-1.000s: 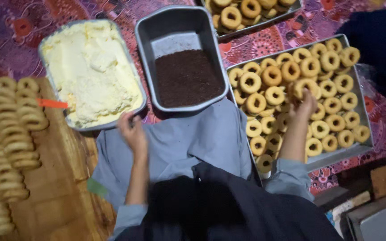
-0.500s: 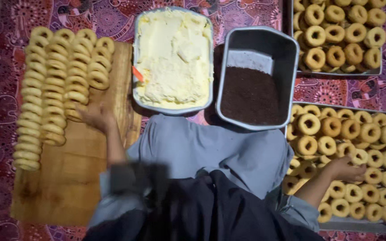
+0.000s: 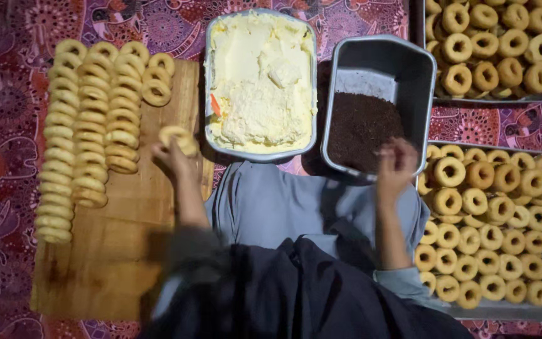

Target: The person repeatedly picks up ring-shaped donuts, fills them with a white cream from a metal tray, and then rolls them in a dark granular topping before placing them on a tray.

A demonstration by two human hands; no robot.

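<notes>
Doughnut (image 3: 180, 139), ring-shaped and pale with cream, is gripped in the left hand (image 3: 172, 154) over the wooden board (image 3: 127, 251), just right of the rows of filled doughnuts (image 3: 92, 132) laid on edge there. Fingers are closed around it. Right hand (image 3: 396, 164) rests at the near rim of the metal pan (image 3: 381, 63) of dark brown sprinkles (image 3: 362, 125); fingers are curled, but whether they hold anything cannot be told.

Between the two hands, on the far side, sits a second metal tray of thick yellow-white cream (image 3: 261, 81), its surface rough and scooped, with an orange scraper (image 3: 215, 105) at its left edge. Right of the sprinkle pan lies a large tray of plain golden-brown doughnuts (image 3: 503, 213), packed close; another such tray (image 3: 490, 44) sits beyond it.

Everything stands on a patterned red and purple cloth (image 3: 7, 94). Grey fabric (image 3: 283, 201) of the person's lap fills the near centre, with dark cloth (image 3: 296, 295) nearer still.
</notes>
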